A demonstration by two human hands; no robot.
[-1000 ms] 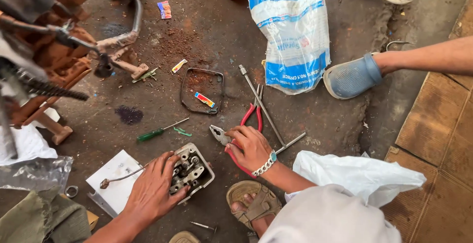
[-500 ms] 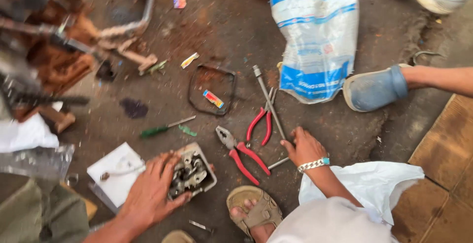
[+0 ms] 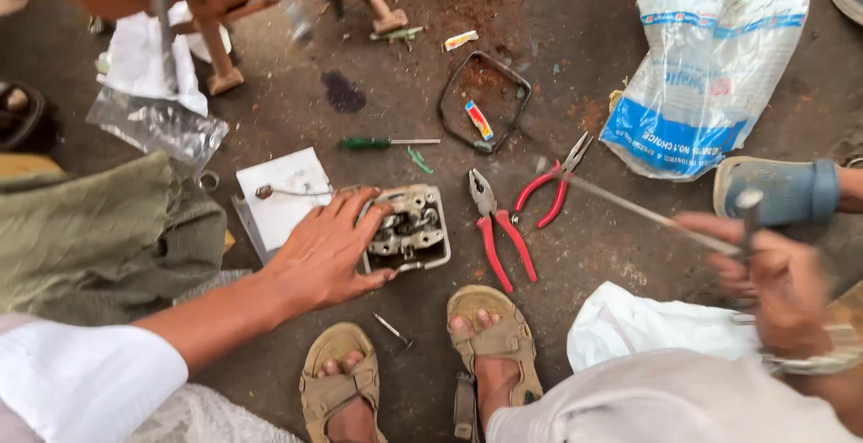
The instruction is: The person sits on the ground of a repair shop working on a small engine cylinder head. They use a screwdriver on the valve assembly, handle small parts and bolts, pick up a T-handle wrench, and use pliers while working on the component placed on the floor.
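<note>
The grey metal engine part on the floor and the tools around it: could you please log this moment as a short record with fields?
Surface: stained concrete floor
Left hand: flat on the left side of the grey metal engine part
Right hand: blurred, gripping a long thin metal rod
Right of part: red-handled pliers; second red-handled pair beyond
Above part: green-handled screwdriver
Under left hand: white paper sheet
Far right: blue-and-white plastic bag
</note>
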